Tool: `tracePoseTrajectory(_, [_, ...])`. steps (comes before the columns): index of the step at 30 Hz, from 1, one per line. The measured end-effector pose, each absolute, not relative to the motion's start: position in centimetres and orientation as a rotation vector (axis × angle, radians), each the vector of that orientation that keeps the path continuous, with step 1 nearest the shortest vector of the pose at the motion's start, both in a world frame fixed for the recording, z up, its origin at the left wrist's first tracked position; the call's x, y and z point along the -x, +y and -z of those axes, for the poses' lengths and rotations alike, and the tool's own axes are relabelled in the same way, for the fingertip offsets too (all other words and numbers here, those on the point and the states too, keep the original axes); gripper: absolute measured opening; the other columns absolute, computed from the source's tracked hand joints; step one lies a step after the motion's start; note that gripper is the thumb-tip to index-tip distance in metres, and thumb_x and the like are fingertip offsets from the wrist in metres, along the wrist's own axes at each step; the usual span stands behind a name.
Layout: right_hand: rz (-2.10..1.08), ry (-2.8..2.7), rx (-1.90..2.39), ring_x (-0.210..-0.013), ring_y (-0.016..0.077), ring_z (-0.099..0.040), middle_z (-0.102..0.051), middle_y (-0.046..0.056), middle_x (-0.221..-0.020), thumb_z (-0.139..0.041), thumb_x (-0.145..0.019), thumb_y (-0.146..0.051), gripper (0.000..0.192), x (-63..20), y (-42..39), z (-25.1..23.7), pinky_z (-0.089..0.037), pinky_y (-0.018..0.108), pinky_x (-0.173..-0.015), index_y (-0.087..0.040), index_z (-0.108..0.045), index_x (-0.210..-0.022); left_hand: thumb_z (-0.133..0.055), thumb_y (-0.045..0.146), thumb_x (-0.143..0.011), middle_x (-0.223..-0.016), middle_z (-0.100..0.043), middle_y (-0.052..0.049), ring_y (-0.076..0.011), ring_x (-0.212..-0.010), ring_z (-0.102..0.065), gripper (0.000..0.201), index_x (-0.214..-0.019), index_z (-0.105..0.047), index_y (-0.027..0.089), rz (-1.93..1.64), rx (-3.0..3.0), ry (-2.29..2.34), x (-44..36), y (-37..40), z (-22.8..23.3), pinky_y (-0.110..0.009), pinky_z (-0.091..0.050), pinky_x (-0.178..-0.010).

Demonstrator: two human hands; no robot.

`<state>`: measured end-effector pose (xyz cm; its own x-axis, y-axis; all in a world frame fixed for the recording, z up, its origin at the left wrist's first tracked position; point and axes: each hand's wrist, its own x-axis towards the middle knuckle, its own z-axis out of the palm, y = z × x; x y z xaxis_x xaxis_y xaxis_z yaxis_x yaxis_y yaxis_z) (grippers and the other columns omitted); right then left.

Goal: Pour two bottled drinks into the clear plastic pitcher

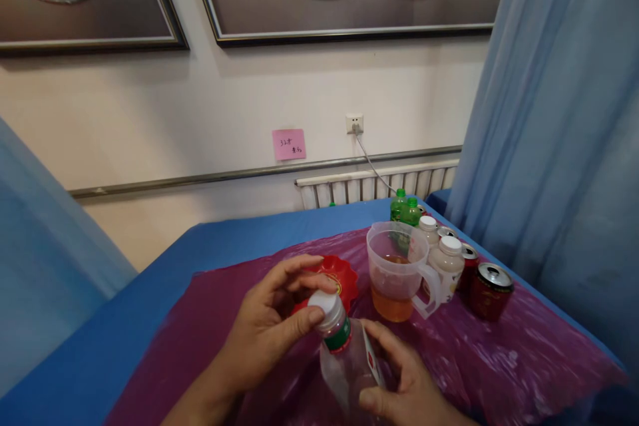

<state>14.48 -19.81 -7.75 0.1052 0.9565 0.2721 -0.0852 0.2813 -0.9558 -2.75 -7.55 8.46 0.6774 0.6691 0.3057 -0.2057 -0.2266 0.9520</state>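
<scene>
A clear plastic bottle (349,366) with a white cap (324,306) and a green-and-red label tilts toward me low in the middle of the head view. My right hand (399,379) wraps its body from the right. My left hand (267,333) pinches the white cap between thumb and fingers. Just behind the cap lies a red scalloped dish (344,276). To its right stands a clear measuring jug (397,273) holding amber liquid.
Behind the jug stand two white-capped bottles (446,266), green bottles (405,211) and red cans (489,289). A magenta plastic sheet (499,359) covers the blue table (150,299). Blue curtains hang on the right (559,146) and left. A radiator lines the wall.
</scene>
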Motion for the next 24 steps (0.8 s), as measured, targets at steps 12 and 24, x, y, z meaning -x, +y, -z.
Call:
tracePoseTrajectory(12, [-1.022,-0.991,0.792,-0.124,0.0316,-0.067,-0.070,0.010,-0.136,-0.088,-0.075,-0.050,0.073,-13.2,-19.1,6.6,-0.053,0.045,-0.105,-0.032,-0.061,-0.141,-0.082,0.051,-0.080,-0.140,-0.066,-0.013,-0.0347,-0.128,-0.062,0.069,-0.140,-0.058,0.027,-0.775,-1.687,0.523,3.4,-9.4,-2.8,-0.046,-0.051,-0.109])
tracePoseTrajectory(24, [-1.007,-1.187,1.061,-0.137,0.0313,-0.056,-0.056,0.015,-0.153,-0.063,-0.091,-0.066,0.074,-12.6,-18.9,10.1,-0.046,0.048,-0.113,-0.031,-0.049,-0.154,-0.081,0.054,-0.071,-0.114,-0.078,-0.012,-0.0321,-0.100,-0.074,0.062,-0.120,-0.068,0.018,-0.928,-1.855,1.012,7.8,-4.6,-5.5,-0.041,-0.059,-0.088])
